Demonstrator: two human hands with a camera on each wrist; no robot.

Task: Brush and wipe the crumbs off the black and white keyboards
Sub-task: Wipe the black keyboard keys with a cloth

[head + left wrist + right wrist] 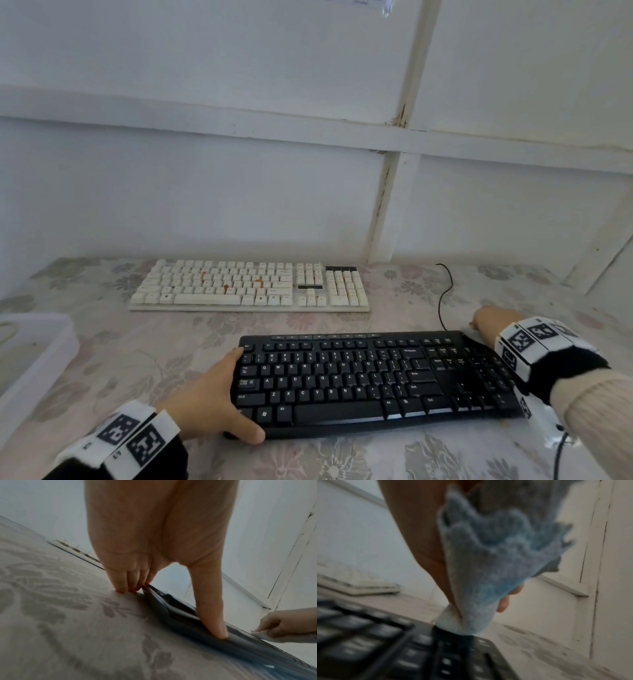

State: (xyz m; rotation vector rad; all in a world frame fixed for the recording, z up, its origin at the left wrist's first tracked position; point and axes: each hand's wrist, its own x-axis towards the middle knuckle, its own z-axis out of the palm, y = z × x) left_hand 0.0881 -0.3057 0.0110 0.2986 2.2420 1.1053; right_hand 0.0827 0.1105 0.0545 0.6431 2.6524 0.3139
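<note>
While the left hand (209,401) braces the left end of the black keyboard (370,377), thumb (211,614) laid along its front edge and fingertips (122,586) pressed to the table at its far corner, the right hand (493,322) grips a bunched blue-grey cloth (488,563) against the keyboard's far right corner. The cloth is gathered in curled fingers, its tip touching the black casing beside the number pad. The black keyboard lies nearest the person on a floral tablecloth (154,346), its cable (445,294) trailing behind. The white keyboard (250,286) sits well apart, close to the wall, with orange-brown crumbs (258,282) scattered among its keys. A white tray (37,346) rests at the table's left edge.
</note>
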